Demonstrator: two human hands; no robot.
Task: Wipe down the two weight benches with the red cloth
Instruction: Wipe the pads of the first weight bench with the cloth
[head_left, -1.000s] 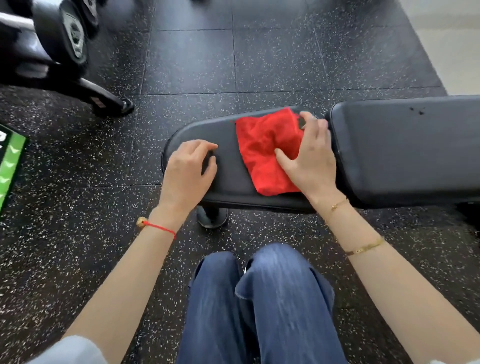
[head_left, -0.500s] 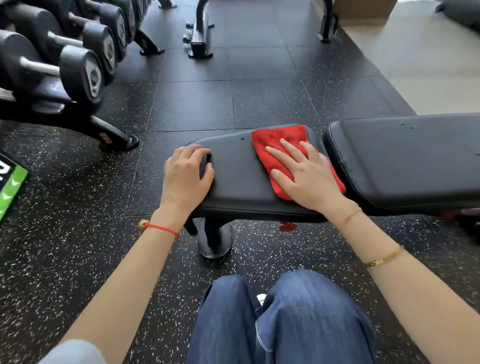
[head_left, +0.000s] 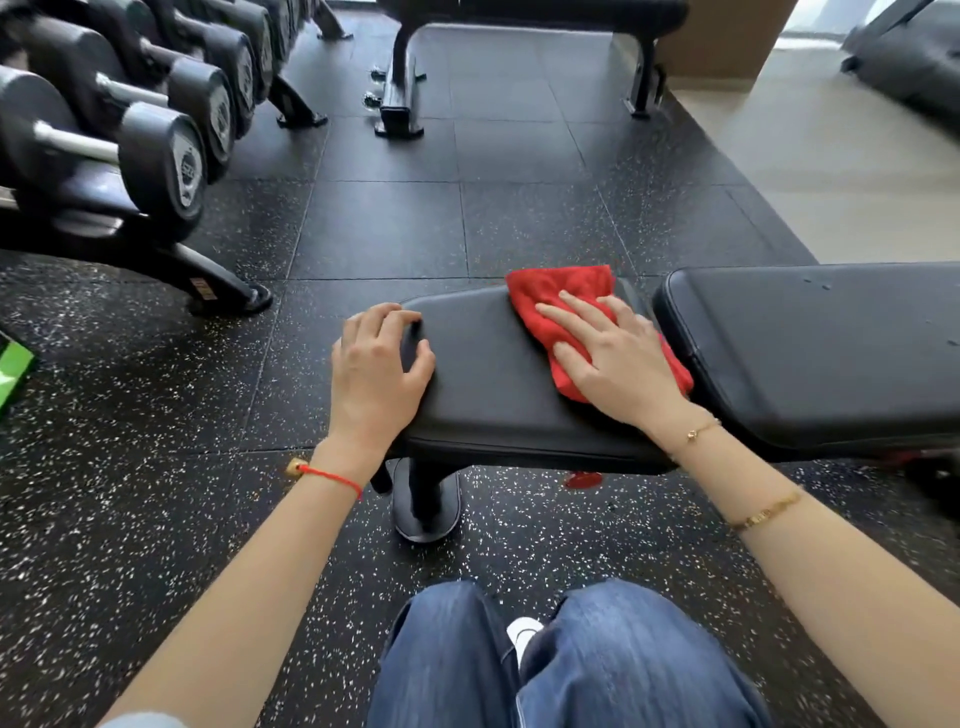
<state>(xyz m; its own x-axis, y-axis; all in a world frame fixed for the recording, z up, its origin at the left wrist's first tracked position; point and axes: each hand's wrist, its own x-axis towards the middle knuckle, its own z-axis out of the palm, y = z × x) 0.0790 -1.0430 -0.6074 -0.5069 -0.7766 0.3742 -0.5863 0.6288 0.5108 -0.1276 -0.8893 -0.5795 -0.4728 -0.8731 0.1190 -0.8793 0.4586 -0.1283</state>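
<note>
Head view: red cloth (head_left: 558, 291) flat under right hand (head_left: 615, 364).

no readable text, dumbbell (head_left: 171, 156) end markings blurred, green mat (head_left: 13, 371) print cut off

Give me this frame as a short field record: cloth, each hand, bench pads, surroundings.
cloth: red cloth lies flat on the far right part of the seat pad
right hand: right hand presses the cloth, fingers straight and spread
left hand: left hand rests on the seat pad's left end, fingers curled over the edge
back pad: back pad to the right of the seat pad, untouched, a narrow gap between them
second bench: second bench farther back
surroundings: dumbbell rack at left, speckled rubber floor
</note>
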